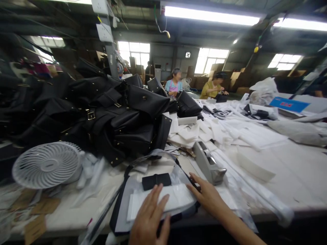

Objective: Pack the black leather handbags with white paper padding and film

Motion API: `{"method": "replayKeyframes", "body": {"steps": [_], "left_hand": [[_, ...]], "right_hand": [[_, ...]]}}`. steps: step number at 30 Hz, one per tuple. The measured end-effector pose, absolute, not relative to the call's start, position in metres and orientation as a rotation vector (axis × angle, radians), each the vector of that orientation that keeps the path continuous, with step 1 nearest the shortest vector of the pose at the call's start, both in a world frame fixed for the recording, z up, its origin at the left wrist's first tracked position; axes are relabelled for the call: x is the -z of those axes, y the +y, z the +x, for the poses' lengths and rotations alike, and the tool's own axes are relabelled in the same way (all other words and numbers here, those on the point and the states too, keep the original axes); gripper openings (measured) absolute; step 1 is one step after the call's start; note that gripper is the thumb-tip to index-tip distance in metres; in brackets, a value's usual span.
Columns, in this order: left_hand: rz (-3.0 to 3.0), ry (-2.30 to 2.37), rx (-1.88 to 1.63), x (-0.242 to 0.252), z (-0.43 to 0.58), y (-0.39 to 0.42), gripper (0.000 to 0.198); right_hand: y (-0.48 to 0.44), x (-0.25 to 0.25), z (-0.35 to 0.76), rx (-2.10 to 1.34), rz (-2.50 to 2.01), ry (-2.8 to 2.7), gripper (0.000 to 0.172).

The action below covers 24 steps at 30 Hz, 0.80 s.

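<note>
Apparently a flattening step: left hand (150, 212), fingers apart, over white padding (177, 195) on the grey bag (124, 200), six o'clock; right hand (204, 191), grip unclear from here, at the bag's three-o'clock edge; next likely needs steady pressure.

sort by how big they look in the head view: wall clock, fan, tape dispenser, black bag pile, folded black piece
1. black bag pile
2. fan
3. tape dispenser
4. folded black piece
5. wall clock, which hangs far back, so its real size is unsure
</note>
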<state>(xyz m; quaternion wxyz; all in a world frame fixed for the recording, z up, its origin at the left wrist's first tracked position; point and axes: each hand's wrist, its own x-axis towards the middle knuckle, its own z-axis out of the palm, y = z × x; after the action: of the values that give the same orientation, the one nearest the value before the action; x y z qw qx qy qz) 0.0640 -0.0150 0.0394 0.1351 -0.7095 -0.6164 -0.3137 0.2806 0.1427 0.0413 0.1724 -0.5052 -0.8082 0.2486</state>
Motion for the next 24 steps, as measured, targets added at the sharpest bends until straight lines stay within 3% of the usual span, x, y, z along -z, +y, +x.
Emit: {"method": "replayKeyframes", "body": {"steps": [7,14,24], "left_hand": [[-1.496,-2.588,0.887,-0.012,-0.03,-0.053,0.053],[-2.079,-2.062,0.618,-0.052,-0.024,-0.024,0.033],[-2.237,-2.214,0.228,-0.044,-0.012,-0.015,0.034]], "right_hand": [[0.142,-0.042,0.275,-0.729,-1.536,-2.281,0.062],[0.135,-0.044,0.272,-0.603,-1.368,-2.297,0.048],[0.134,-0.042,0.271,-0.661,-1.362,-2.315,0.053]]}}
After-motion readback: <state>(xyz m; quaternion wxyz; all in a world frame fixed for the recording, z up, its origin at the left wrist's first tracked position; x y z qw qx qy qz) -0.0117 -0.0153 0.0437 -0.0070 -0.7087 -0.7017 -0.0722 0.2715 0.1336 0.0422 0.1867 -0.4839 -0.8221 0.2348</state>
